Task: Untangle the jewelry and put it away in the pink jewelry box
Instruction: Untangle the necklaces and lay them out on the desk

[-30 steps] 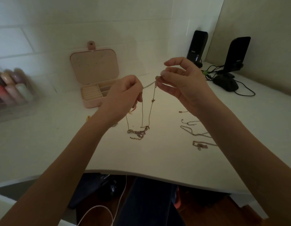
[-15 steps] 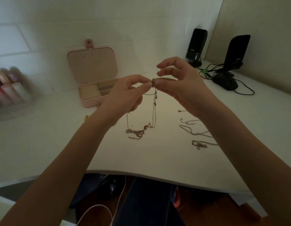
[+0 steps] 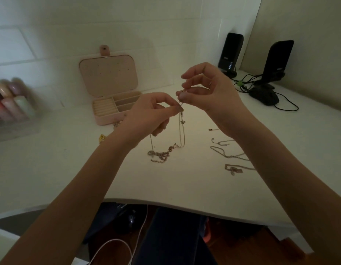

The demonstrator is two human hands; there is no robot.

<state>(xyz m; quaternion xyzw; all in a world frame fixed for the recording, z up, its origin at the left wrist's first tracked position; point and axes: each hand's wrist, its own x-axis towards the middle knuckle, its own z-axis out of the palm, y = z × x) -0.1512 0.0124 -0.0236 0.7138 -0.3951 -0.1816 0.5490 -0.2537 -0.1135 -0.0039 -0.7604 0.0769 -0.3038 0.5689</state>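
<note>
A thin chain necklace (image 3: pixel 182 131) hangs between my two hands above the white desk (image 3: pixel 185 184). My left hand (image 3: pixel 150 115) pinches it with thumb and forefinger. Just above and to the right, my right hand (image 3: pixel 206 92) pinches the same chain near its top. The chain's lower end lies in a tangled clump (image 3: pixel 160 154) on the desk. The pink jewelry box (image 3: pixel 110 88) stands open behind my left hand, lid upright, compartments showing. More loose chains (image 3: pixel 229 152) lie on the desk under my right forearm.
Two black speakers (image 3: pixel 231 52) and a dark mouse (image 3: pixel 264 95) with cables sit at the back right. A clear case of coloured bottles (image 3: pixel 11 104) stands at the far left. Small gold pieces (image 3: pixel 102 139) lie in front of the box.
My hands have closed the gap between them; the stretch of chain once taut between them is gone, and both now pinch the chain at nearly one spot. The view shifted slightly.
</note>
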